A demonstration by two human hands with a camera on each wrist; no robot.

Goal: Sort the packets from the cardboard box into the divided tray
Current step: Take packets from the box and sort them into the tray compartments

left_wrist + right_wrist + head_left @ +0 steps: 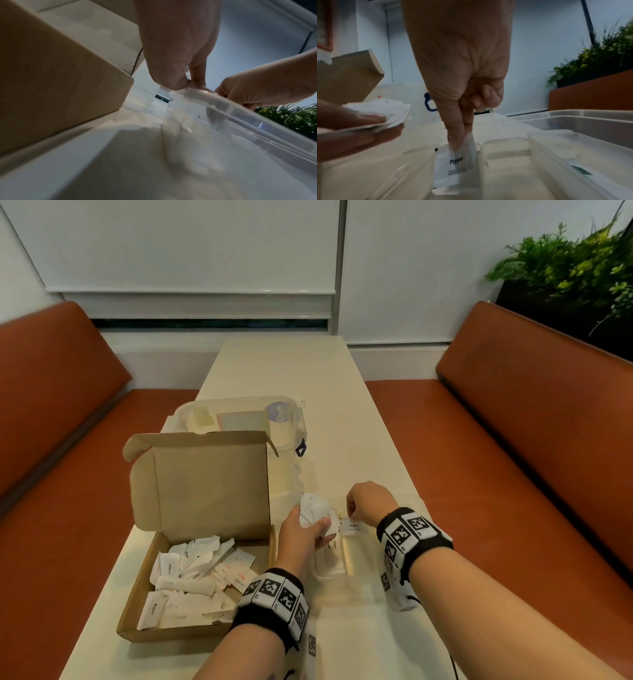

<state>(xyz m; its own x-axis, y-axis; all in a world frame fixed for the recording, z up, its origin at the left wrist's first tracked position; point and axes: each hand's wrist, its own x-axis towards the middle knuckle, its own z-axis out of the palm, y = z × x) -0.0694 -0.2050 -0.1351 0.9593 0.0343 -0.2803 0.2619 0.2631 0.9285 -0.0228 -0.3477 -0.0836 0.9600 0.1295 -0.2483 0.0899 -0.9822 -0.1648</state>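
Our left hand (301, 537) held a bunch of packets (317, 513) just above the tray (503, 140), beside the box (191, 546). Our right hand (368, 501) pinched a pepper packet (453, 163) and held it down inside one slot of the tray.

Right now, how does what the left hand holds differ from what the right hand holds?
The left hand grips a loose bunch of packets, held up above the table; the right hand pinches a single pepper packet, lowered into a compartment of the clear divided tray. The bunch lies fanned and roughly flat; the pepper packet stands nearly upright. Both are small white paper packets.
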